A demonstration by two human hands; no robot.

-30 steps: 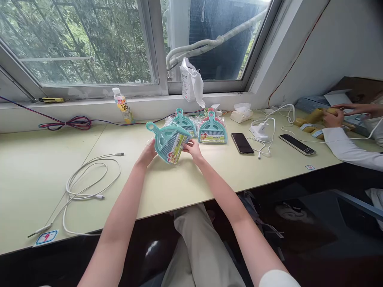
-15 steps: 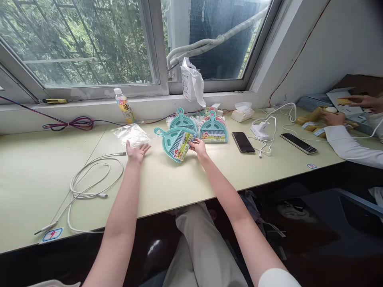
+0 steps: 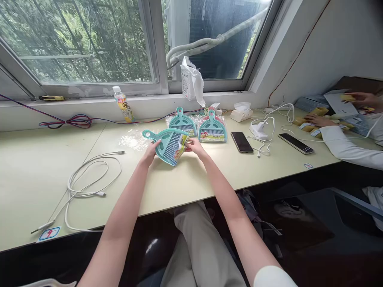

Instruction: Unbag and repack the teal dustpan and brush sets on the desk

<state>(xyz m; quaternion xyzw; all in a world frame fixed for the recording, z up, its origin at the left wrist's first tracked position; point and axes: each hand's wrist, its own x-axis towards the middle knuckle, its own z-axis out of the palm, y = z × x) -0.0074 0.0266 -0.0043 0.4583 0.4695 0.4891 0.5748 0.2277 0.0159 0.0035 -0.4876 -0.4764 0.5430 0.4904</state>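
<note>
Stretching from left to right under a wide window, the pale yellow-green worktop runs into a white wall at its right end, with green foliage and a wrapped pipe showing through the glass. Near the middle of the worktop, towards its back edge, the left hand and right hand both grip a teal mini dustpan set, fingers curled on its two sides; its handle points left and a colourful label, too small to read, crosses its mouth. Just behind it two more packaged dustpan sets lie side by side, and a crumpled clear plastic bag lies just left of the held one. A white cable coils over the left part of the worktop, and a small sticker with a red mark sits at the front left edge. Along the back edge stand a drink bottle with a yellow label, its print unreadable, a bundle of red and blue wires and a white paper bag. Right of the dustpans lie a black phone, a white charger, a tissue pack and a second phone. At the right end another person's hand in a white sleeve rests among yellow packets.
</note>
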